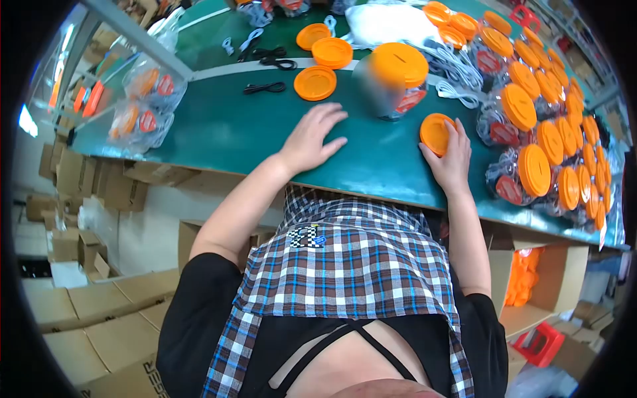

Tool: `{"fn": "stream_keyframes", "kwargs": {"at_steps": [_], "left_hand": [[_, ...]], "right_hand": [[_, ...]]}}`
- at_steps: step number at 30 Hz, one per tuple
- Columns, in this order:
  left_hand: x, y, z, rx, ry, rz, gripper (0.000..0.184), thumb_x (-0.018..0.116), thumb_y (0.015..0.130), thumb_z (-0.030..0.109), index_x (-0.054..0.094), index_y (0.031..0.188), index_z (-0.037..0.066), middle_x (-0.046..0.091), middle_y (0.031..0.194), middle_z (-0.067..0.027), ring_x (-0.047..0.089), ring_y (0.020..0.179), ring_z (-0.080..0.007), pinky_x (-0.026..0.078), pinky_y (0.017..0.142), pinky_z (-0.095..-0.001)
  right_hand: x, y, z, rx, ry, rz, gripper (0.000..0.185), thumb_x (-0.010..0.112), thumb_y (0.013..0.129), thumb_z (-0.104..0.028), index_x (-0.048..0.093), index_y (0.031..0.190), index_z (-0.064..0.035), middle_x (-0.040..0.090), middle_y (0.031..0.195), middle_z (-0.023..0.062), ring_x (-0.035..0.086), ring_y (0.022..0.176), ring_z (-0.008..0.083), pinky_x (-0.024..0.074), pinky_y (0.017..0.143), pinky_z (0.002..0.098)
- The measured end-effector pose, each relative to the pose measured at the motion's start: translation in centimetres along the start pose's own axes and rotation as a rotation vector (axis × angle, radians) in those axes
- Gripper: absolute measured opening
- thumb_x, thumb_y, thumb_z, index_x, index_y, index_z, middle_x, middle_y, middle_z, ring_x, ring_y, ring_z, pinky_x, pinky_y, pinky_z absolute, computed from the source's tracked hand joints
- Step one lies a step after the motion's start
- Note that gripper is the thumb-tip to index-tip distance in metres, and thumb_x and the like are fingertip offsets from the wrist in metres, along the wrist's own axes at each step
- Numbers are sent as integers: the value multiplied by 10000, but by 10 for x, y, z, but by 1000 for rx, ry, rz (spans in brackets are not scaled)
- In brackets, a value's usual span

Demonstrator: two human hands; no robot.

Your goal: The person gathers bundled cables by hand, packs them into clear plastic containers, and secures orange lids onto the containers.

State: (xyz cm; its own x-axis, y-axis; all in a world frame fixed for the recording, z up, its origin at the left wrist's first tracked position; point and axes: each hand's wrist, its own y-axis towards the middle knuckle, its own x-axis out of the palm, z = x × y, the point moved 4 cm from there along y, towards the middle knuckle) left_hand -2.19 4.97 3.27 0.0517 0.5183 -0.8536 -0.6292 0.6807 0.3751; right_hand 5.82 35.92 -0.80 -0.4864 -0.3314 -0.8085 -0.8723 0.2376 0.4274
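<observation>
My left hand (pixel 314 138) hovers over or rests on the green table with its fingers spread and nothing in it. Just beyond its fingertips lies an orange lid (pixel 314 83), with two more orange lids (pixel 332 53) (pixel 312 36) behind. My right hand (pixel 452 158) grips another orange lid (pixel 435 134) by its edge, thumb at the near left side and fingers at the right. Between and beyond my hands a clear jar (pixel 409 101) stands under an orange lid with a slot; part of it is blurred.
Many orange-lidded jars (pixel 533 170) crowd the table's right side. White cables (pixel 454 66) and a white bag (pixel 391 26) lie at the back. Black cables (pixel 264 87) lie left of the lids. Bagged jars (pixel 141 125) stand at the left edge. Cardboard boxes (pixel 99 312) are below left.
</observation>
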Motion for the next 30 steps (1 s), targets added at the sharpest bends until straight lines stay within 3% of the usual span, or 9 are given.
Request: {"fn": "stream_keyframes", "kwargs": {"at_steps": [6, 10, 11, 15, 18, 23, 25, 28, 30], "left_hand": [[-15, 50, -64, -290, 317, 273, 686, 699, 876, 485, 511, 1424, 118, 415, 1497, -213, 462, 1339, -402, 425, 1089, -482], [-5, 106, -97, -387, 445, 213, 727, 684, 839, 597, 549, 1413, 171, 394, 1499, -206, 508, 1258, -421, 488, 1006, -493], [-4, 116, -102, -381, 433, 225, 727, 684, 839, 597, 549, 1413, 171, 394, 1499, -206, 508, 1258, -421, 488, 1006, -493], [5, 149, -125, -627, 401, -214, 696, 681, 835, 594, 588, 1396, 192, 414, 1469, -201, 538, 1198, -408, 531, 939, -471], [5, 149, -133, -559, 344, -122, 607, 684, 847, 548, 647, 1337, 193, 438, 1440, -189, 556, 1132, -407, 544, 912, -461], [-5, 147, -138, -460, 216, -29, 590, 731, 815, 499, 675, 1286, 147, 485, 1407, -178, 550, 1193, -379, 529, 962, -418], [-19, 153, -135, -409, 146, 25, 592, 749, 803, 485, 682, 1272, 130, 501, 1396, -175, 548, 1214, -363, 521, 980, -398], [-40, 185, -122, -336, 96, 146, 592, 754, 813, 478, 683, 1269, 109, 529, 1385, -176, 550, 1241, -327, 501, 1009, -358], [-43, 223, -116, -465, -158, 194, 590, 749, 836, 470, 674, 1266, 73, 545, 1377, -180, 599, 1169, -312, 509, 989, -352]], "right_hand": [[-6, 5, -13, -101, -9, -9, 747, 824, 797, -338, 492, 1390, -28, 440, 1477, 218, 472, 1298, 388, 381, 1075, 461], [-7, 21, 2, 139, 275, 115, 735, 828, 800, -324, 501, 1372, 3, 514, 1393, 217, 520, 1252, 367, 427, 1043, 427], [-9, 32, 4, 133, 261, 124, 735, 828, 800, -324, 501, 1372, 3, 514, 1393, 217, 520, 1252, 367, 427, 1043, 427], [-9, 98, 1, 228, 572, 228, 733, 832, 800, -320, 507, 1357, 29, 569, 1311, 219, 573, 1187, 345, 475, 1002, 391], [-9, 157, -25, 330, 679, 135, 719, 828, 804, -334, 527, 1329, 54, 603, 1254, 237, 597, 1157, 346, 493, 995, 389], [23, 276, -17, 245, 128, 187, 663, 751, 851, -383, 555, 1316, 48, 621, 1228, 242, 578, 1196, 376, 460, 1021, 408], [23, 303, -14, 223, -197, 263, 571, 693, 892, -329, 562, 1296, 52, 599, 1263, 245, 568, 1210, 376, 444, 1037, 404], [32, 309, 4, 222, 19, 231, 518, 664, 912, -279, 557, 1302, 45, 576, 1294, 244, 570, 1214, 364, 456, 1021, 391], [39, 309, 13, 202, 226, 195, 466, 635, 933, -230, 553, 1307, 37, 554, 1325, 243, 572, 1219, 352, 468, 1006, 379]]}}
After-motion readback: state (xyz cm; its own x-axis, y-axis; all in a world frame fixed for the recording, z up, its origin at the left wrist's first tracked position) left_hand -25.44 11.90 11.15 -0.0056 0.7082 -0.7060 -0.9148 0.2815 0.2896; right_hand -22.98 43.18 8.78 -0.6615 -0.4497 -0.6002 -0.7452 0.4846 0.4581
